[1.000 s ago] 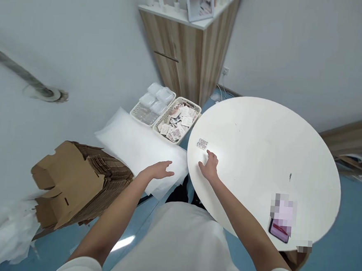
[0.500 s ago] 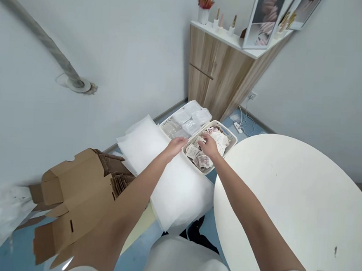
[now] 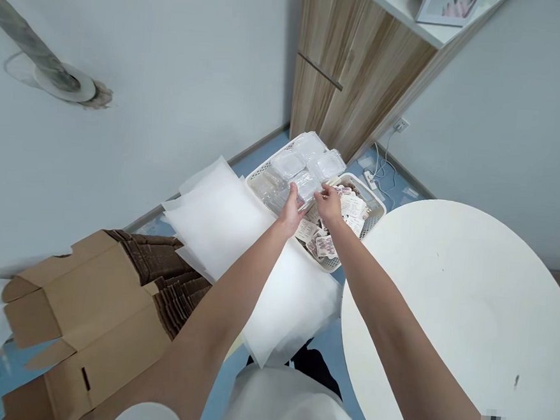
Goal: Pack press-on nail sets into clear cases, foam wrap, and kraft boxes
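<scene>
Two white plastic baskets stand side by side on the floor. The left basket (image 3: 259, 177) holds clear plastic packets (image 3: 307, 157). The right basket (image 3: 375, 211) holds several small printed packets (image 3: 326, 245). My left hand (image 3: 291, 207) reaches over the gap between the baskets, fingers touching a clear plastic packet (image 3: 305, 185). My right hand (image 3: 329, 204) is beside it above the right basket, fingertips pinching at the same clear packet's edge.
A stack of white foam sheets (image 3: 239, 252) lies left of the baskets. Flattened cardboard boxes (image 3: 95, 306) are piled at lower left. A round white table (image 3: 459, 312) is at right. A wooden cabinet (image 3: 356, 74) stands behind, with a power strip (image 3: 371, 178) on the blue floor.
My right hand left the table and both hands reached out to the baskets, then shifted from the printed packets toward the clear packets. The view turned left and tilted down.
</scene>
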`<act>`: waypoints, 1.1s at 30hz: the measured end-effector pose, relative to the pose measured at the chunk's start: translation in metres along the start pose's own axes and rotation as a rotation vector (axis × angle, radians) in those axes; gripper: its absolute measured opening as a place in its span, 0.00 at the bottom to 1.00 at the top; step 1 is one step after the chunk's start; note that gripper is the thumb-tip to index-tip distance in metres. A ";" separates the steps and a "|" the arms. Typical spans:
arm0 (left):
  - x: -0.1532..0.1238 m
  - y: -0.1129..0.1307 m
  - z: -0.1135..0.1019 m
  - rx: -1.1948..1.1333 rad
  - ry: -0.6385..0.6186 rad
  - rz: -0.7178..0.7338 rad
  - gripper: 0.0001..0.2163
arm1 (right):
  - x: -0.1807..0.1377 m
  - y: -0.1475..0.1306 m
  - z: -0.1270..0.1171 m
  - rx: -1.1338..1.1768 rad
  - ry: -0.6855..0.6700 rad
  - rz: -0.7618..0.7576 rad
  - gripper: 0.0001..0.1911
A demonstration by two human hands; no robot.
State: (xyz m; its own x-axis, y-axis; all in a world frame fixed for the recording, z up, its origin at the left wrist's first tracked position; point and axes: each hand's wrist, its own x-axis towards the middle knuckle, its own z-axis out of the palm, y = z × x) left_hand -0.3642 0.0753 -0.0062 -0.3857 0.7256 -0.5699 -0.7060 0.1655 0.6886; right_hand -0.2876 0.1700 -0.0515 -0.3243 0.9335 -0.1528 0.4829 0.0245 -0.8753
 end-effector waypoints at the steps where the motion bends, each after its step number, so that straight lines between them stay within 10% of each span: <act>1: 0.001 -0.001 0.000 -0.005 0.028 0.009 0.33 | -0.002 -0.001 0.002 -0.016 0.014 0.009 0.23; 12: -0.049 -0.023 0.009 0.149 0.406 0.432 0.16 | -0.083 -0.029 -0.021 0.334 0.040 0.017 0.17; 20: -0.159 -0.084 0.056 0.283 0.044 0.437 0.18 | -0.210 -0.013 -0.156 0.681 0.077 0.160 0.13; 27: -0.261 -0.181 0.117 0.418 -0.319 0.184 0.16 | -0.334 0.058 -0.294 0.710 0.150 0.206 0.15; 33: -0.306 -0.250 0.148 0.627 -0.501 0.120 0.16 | -0.405 0.117 -0.355 0.754 0.256 0.242 0.17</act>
State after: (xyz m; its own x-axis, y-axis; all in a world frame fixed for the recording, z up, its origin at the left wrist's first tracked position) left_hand 0.0181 -0.0893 0.0617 -0.0210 0.9504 -0.3103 -0.1557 0.3035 0.9400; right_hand 0.1886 -0.0789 0.0710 -0.0422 0.9370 -0.3468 -0.1886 -0.3483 -0.9182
